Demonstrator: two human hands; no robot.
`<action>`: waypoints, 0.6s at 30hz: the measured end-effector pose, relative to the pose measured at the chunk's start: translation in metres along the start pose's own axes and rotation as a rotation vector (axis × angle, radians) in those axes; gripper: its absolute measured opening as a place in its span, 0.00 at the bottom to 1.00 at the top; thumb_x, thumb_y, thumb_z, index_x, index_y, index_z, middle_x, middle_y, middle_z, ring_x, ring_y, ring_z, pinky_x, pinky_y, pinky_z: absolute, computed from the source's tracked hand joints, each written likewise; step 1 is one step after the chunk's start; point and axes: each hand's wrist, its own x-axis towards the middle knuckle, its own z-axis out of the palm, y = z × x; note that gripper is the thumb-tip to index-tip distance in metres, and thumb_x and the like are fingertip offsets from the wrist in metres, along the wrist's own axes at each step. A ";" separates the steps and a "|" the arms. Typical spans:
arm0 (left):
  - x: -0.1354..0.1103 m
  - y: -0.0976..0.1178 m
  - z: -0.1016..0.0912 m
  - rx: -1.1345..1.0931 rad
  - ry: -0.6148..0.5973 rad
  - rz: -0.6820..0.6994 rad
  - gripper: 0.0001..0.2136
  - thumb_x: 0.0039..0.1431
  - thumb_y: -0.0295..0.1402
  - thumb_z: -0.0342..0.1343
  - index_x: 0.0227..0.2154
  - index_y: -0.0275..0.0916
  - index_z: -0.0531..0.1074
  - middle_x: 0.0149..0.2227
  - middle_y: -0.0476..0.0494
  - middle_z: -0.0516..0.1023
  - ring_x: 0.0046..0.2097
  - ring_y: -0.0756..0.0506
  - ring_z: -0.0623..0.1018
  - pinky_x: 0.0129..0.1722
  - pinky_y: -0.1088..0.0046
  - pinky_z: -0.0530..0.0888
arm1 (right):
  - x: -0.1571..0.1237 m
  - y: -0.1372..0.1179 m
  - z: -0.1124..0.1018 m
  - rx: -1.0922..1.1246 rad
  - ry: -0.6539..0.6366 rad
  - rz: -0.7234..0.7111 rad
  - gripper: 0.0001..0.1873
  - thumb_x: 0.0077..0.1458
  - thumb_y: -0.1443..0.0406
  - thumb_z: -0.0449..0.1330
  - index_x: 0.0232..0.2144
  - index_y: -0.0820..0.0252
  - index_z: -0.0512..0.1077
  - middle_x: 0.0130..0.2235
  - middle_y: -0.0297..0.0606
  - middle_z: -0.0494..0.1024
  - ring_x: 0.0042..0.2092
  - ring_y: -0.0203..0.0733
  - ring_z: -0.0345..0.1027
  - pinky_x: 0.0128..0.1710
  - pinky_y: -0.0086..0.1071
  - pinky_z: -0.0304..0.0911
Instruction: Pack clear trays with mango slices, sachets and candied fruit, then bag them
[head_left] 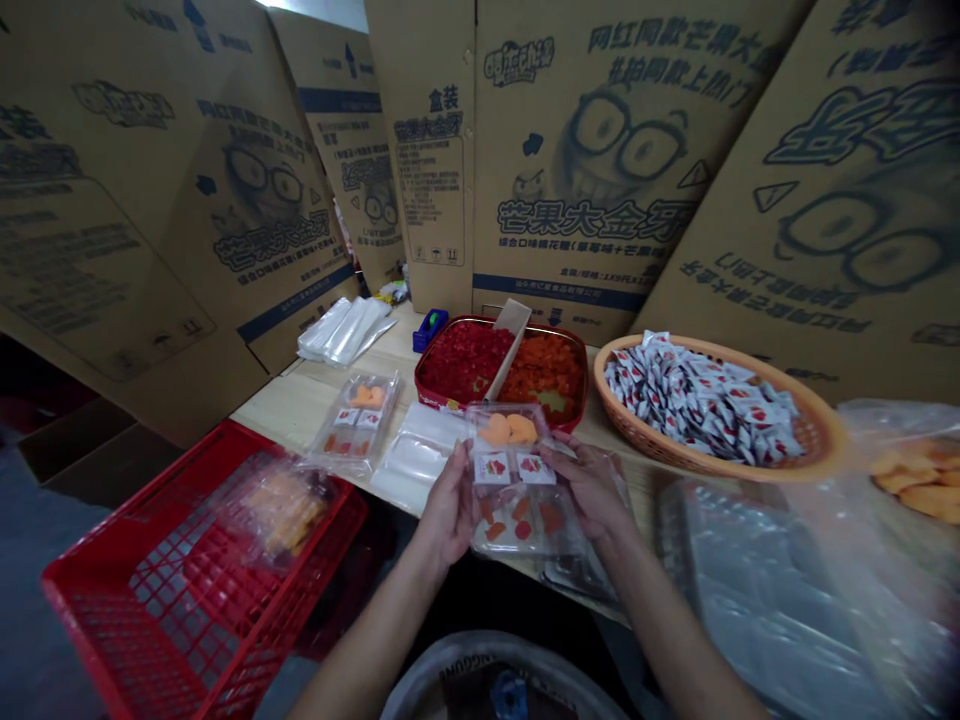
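The left hand [450, 510] and the right hand [592, 490] are holding a clear plastic tray [510, 480] between them, just above the near edge of the table [315, 405]. Both hands are partly open and curled, with the fingers wrapping along opposite sides of the tray instead of pinching a corner. This two-sided hold appears to be keeping the tray level, so its contents are staying in their sections. Orange pieces, two strawberry-printed packets [514, 468] and small red-orange pieces [517, 520] are sitting inside it. The view is a little soft here, so the exact finger contact is hard to be sure of.

Supplies are sitting within reach of the hands, which suggests an arrangement made for easy access. A stack of empty clear trays [416, 455] is lying at 11 o'clock and a second filled tray [352, 425] at 10 o'clock. At 12 o'clock, a flat scoop [510, 345] is leaning in a red tin [540, 325] of red and orange pieces. A wicker basket [645, 445] of packets is sitting at 2 o'clock, and a bag of orange pieces [915, 480] at 3 o'clock. A red plastic crate [112, 590] is holding a bagged pack [281, 510] at 8 o'clock, and printed cardboard sheets [615, 150] are leaning behind the table.
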 end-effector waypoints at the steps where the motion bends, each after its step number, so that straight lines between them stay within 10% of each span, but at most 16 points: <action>1: -0.002 0.001 -0.001 0.018 -0.004 0.031 0.23 0.55 0.43 0.51 0.52 0.40 0.60 0.47 0.39 0.72 0.45 0.40 0.74 0.44 0.61 0.71 | -0.001 -0.001 0.000 0.025 -0.004 0.005 0.26 0.32 0.66 0.68 0.38 0.55 0.67 0.25 0.28 0.76 0.26 0.37 0.70 0.26 0.30 0.65; 6: -0.005 -0.001 -0.010 0.140 0.019 0.051 0.33 0.45 0.21 0.59 0.54 0.44 0.56 0.41 0.43 0.74 0.41 0.41 0.77 0.43 0.59 0.71 | -0.011 -0.008 0.002 0.019 -0.102 0.055 0.18 0.34 0.66 0.67 0.33 0.60 0.72 0.30 0.33 0.78 0.29 0.36 0.71 0.31 0.29 0.67; 12: -0.010 -0.006 -0.011 0.332 -0.036 0.075 0.30 0.49 0.25 0.57 0.56 0.43 0.54 0.47 0.40 0.71 0.43 0.41 0.76 0.43 0.61 0.72 | -0.015 -0.012 -0.010 0.028 -0.227 0.200 0.11 0.35 0.69 0.65 0.28 0.61 0.75 0.32 0.37 0.79 0.33 0.40 0.73 0.35 0.32 0.69; 18: 0.032 0.017 -0.044 1.783 -0.044 0.643 0.18 0.62 0.35 0.39 0.53 0.38 0.60 0.49 0.36 0.71 0.49 0.44 0.72 0.48 0.64 0.68 | -0.016 -0.018 -0.034 0.151 -0.202 0.327 0.11 0.37 0.72 0.63 0.29 0.60 0.76 0.31 0.37 0.80 0.31 0.42 0.74 0.32 0.31 0.70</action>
